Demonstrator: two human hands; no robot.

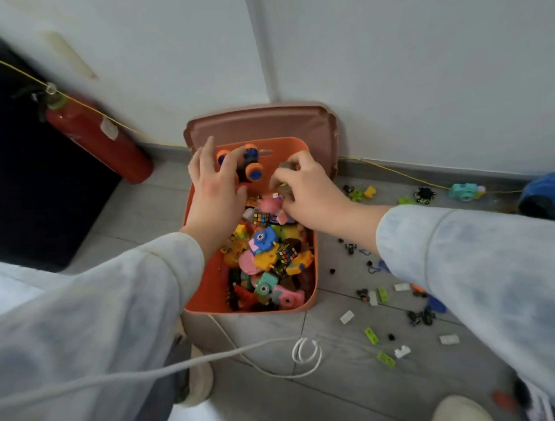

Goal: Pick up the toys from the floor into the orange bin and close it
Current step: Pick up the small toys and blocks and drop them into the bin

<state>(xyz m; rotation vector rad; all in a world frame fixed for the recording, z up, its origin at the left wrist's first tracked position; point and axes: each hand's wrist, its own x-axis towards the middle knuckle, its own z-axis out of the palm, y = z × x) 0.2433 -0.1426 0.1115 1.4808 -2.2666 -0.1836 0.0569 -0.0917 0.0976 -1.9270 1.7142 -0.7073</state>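
Observation:
The orange bin [210, 304] stands open by the wall, holding several colourful toys: toy cameras, small puzzle cubes, pink figures. Its brown lid [266, 121] leans upright against the wall behind it. My left hand [211, 187] hovers over the bin's far end with fingers spread and straight. A toy car [250, 167] with orange wheels sits at its index finger and thumb. My right hand [310, 189] is over the bin's far right side, fingers curled round a small brownish toy [286, 166], mostly hidden.
Loose toys lie on the grey floor right of the bin: green bricks [370, 335], white bricks, small black cars, a teal toy camera [464, 192]. A red fire extinguisher [98, 138] leans at the left. A white cable [304, 352] loops before the bin.

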